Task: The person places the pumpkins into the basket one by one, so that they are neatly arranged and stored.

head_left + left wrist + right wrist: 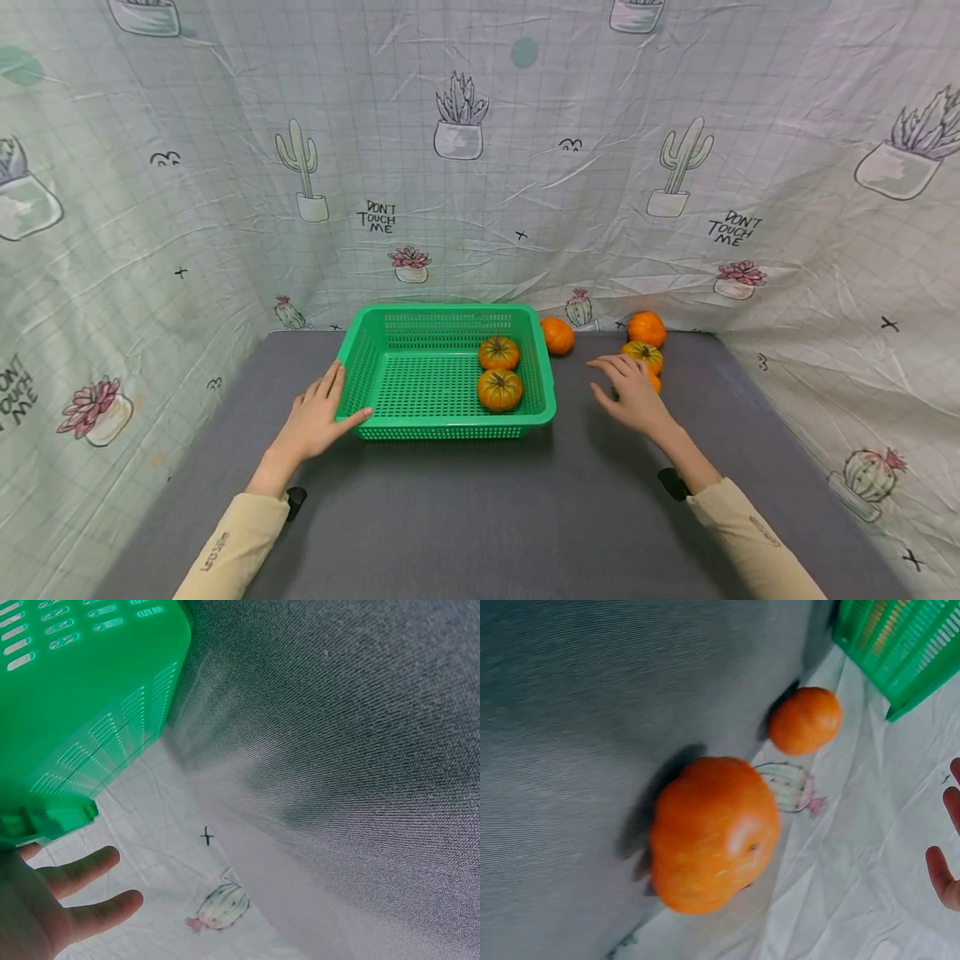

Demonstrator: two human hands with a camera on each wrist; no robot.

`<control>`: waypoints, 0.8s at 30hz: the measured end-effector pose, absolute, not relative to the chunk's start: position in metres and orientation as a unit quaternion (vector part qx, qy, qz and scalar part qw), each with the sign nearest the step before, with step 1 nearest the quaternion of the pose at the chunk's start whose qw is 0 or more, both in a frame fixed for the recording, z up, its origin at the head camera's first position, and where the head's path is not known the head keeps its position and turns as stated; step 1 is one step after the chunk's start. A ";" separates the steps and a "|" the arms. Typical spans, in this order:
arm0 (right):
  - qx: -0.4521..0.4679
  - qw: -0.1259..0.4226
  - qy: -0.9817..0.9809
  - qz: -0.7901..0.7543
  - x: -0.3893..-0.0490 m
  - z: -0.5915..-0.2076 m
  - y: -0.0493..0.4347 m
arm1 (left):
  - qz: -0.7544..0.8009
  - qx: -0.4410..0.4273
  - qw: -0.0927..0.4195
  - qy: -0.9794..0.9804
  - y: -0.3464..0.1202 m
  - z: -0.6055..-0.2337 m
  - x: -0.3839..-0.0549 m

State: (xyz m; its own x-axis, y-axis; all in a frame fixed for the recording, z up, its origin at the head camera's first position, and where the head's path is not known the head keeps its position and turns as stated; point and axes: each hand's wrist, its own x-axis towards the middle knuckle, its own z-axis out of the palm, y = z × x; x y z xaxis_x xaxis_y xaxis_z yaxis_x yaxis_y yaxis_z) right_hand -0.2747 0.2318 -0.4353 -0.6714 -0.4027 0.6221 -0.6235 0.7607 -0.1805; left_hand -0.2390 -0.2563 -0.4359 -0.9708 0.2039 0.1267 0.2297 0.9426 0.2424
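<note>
A green plastic basket with slotted walls stands on the table; two small ribbed pumpkins, an upper one and a lower one, lie at its right side. My left hand rests at the basket's left front corner, fingers extended along the rim and thumb spread over the front edge. My right hand hovers with loosely bent fingers and holds nothing. It partly covers the nearest of three pumpkins lined up at the right. In the right wrist view, a large-looking orange pumpkin is near the camera.
Another orange pumpkin lies just outside the basket's right wall. A grey cloth covers the table. Pale printed fabric hangs behind the table and along both sides.
</note>
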 end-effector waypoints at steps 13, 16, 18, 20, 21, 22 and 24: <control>0.197 0.306 -0.906 0.214 -0.279 -0.457 0.268 | -0.134 -0.109 0.050 -0.984 -0.255 -0.436 -0.239; 0.178 0.306 -0.911 0.211 -0.280 -0.460 0.274 | -0.135 -0.108 0.050 -0.984 -0.255 -0.437 -0.239; 0.167 0.301 -0.916 0.207 -0.280 -0.461 0.276 | -0.134 -0.107 0.050 -0.984 -0.256 -0.437 -0.239; 0.155 0.290 -0.922 0.206 -0.280 -0.463 0.278 | -0.133 -0.107 0.051 -0.984 -0.256 -0.438 -0.240; 0.149 0.283 -0.925 0.205 -0.280 -0.464 0.279 | -0.133 -0.107 0.051 -0.984 -0.256 -0.438 -0.240; 0.143 0.275 -0.928 0.205 -0.280 -0.465 0.280 | -0.133 -0.107 0.051 -0.984 -0.256 -0.438 -0.240; 0.129 0.261 -0.935 0.203 -0.280 -0.467 0.281 | -0.135 -0.108 0.051 -0.984 -0.256 -0.437 -0.240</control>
